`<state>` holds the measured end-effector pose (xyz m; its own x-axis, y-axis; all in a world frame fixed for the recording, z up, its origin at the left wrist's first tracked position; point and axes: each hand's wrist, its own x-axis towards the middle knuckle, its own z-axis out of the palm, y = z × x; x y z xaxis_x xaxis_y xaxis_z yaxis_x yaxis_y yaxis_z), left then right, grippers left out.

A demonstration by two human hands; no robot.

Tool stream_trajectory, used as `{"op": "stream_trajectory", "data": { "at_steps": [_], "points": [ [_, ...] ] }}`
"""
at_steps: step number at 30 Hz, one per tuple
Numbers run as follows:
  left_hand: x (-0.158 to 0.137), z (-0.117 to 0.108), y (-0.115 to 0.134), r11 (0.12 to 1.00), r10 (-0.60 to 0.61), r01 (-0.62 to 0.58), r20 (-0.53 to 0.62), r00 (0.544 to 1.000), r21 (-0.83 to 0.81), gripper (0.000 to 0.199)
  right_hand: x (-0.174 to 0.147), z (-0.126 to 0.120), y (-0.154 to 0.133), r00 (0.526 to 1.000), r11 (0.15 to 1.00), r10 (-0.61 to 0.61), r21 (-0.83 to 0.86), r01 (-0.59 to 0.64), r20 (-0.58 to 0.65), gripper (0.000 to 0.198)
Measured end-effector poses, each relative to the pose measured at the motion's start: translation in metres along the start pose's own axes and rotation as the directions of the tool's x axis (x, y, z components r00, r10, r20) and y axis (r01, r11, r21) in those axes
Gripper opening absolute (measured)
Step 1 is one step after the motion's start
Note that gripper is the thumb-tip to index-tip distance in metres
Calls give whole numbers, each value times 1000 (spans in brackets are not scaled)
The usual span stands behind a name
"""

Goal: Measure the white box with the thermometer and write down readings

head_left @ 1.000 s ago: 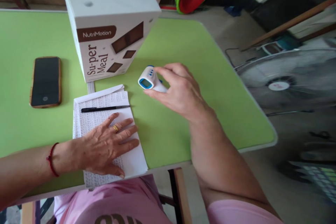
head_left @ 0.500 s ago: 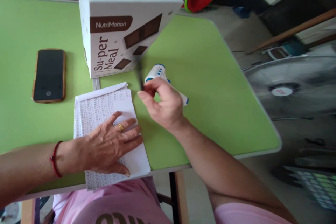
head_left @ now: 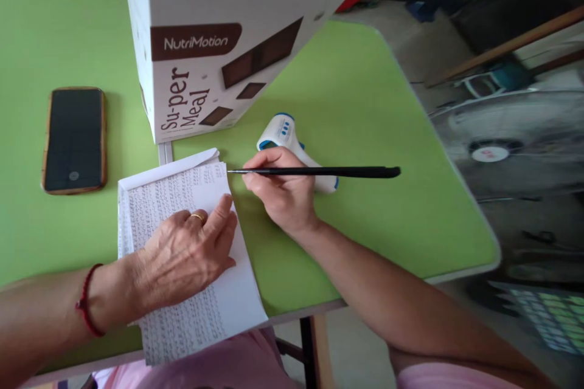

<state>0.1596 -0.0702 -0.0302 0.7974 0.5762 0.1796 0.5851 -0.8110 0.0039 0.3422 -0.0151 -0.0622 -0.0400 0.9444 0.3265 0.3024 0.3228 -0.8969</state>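
A notepad (head_left: 241, 292) filled with rows of small handwriting lies at the table's front edge, its top sheet folded back. My left hand (head_left: 182, 261) rests on the page; the index finger points toward the upper right and the other fingers are partly bent. Nothing is held in it. Between thumb and fingers my right hand (head_left: 287, 194) grips a slim black pen (head_left: 356, 172). The pen lies nearly level in view, its tip at the page's upper right edge; whether it touches the paper I cannot tell. Partly behind that hand is a white and blue infrared thermometer (head_left: 280, 130).
A tall white NutriMotion box (head_left: 196, 88) stands just beyond the notepad. To the left lies a phone (head_left: 74, 140) in a brown case. The green table (head_left: 387, 225) has a rounded right corner, with a fan (head_left: 490, 154) past it.
The blurred pen has swung from pointing up and away to lying level toward the right. My left hand's spread fingers have drawn in, leaving the index finger extended. The view has shifted slightly.
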Motion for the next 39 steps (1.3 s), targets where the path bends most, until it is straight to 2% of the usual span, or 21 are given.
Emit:
{"op": "stream_trajectory", "data": {
  "at_steps": [4,7,13,22,27,39],
  "points": [
    [-1,0,0,998,-32,28,73,997,53,45,0,0,-2,999,995,-7,-102,10,33,6],
    [-1,1,-1,997,-42,36,108,993,62,47,0,0,-1,994,981,-77,-172,89,74,10],
    [-1,2,-4,998,-52,49,96,994,38,47,1,-2,0,975,961,-164,-198,192,148,15],
    [-1,1,-3,998,-67,65,84,994,24,48,0,-2,-1,964,935,-194,-264,237,180,16],
    [-3,2,-3,998,-61,60,92,994,16,45,-1,-2,0,970,932,-152,-299,205,189,16],
    [-3,1,-3,998,-56,54,68,996,31,46,-1,-3,3,960,924,-181,-296,240,212,16]
  ]
}}
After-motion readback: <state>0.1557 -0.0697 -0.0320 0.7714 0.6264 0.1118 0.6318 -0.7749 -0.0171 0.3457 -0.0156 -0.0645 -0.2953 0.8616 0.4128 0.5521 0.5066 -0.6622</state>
